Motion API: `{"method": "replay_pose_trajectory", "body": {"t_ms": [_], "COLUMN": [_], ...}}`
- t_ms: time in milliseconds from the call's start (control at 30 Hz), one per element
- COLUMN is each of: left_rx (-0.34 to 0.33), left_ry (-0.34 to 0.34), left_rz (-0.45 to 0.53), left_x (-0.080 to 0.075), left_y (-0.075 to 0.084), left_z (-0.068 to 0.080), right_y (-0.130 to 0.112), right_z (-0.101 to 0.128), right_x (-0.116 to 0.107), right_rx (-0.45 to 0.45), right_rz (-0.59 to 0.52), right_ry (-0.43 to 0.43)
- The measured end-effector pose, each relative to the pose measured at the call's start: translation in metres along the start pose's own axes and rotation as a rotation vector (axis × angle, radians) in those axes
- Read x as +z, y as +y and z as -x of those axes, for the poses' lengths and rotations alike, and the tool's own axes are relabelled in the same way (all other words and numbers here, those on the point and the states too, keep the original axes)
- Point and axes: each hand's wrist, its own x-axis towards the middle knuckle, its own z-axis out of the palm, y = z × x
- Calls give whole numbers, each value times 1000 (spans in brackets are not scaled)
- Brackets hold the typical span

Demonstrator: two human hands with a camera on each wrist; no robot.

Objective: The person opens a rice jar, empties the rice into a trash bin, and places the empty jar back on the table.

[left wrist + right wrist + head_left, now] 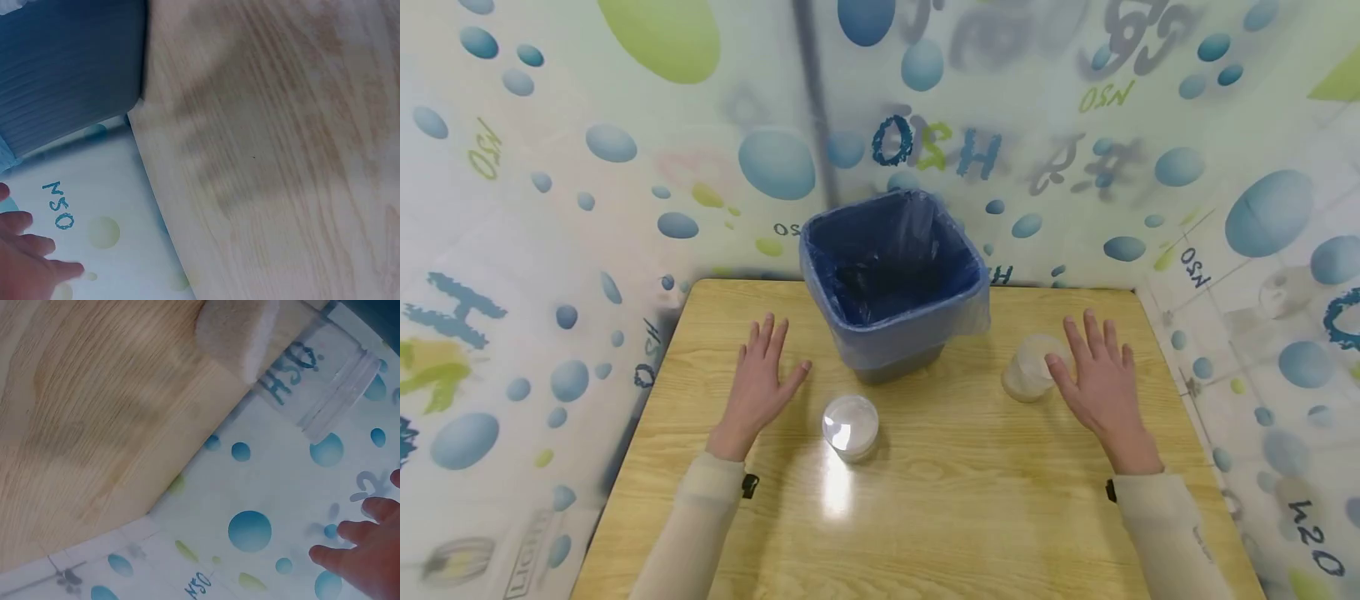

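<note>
Bubble-print walls (587, 208) enclose wooden table (962, 500); both hands (760, 375) flat, fingers spread.

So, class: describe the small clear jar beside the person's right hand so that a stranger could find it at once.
Start at the blue-lined bin at the back of the wooden table. Move to the right hand, lying flat; the jar stands just at its thumb side. Unlike the other jar, near the left hand, it holds a pale brownish layer at the bottom.
</note>
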Motion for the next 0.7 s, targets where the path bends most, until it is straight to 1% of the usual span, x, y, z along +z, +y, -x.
{"method": "replay_pose_trajectory", "body": {"t_ms": [100, 167, 233, 367, 467, 600, 700], "left_rx": [25, 50, 86, 185, 231, 249, 225], "left_ry": [15, 15, 6, -37, -85, -154, -213], "left_rz": [85, 165, 246, 397, 478, 543, 556], "left_x": [1, 2, 4, 9, 15, 28, 37], "left_y": [1, 2, 2, 1, 0, -1, 0], "left_z": [4, 8, 12, 19, 25, 36, 44], "right_y": [-7, -13, -19, -30, -36, -45, -51], "right_z": [1, 2, 3, 2, 2, 2, 1], "right_x": [2, 3, 5, 9, 12, 16, 20], "right_rx": [-14, -27, -45, -78, -87, -89, -83], "right_rz": [-63, -103, -120, -137, -161, -170, -165], "right_ry": [15, 22, 35, 63, 81, 111, 130]}}
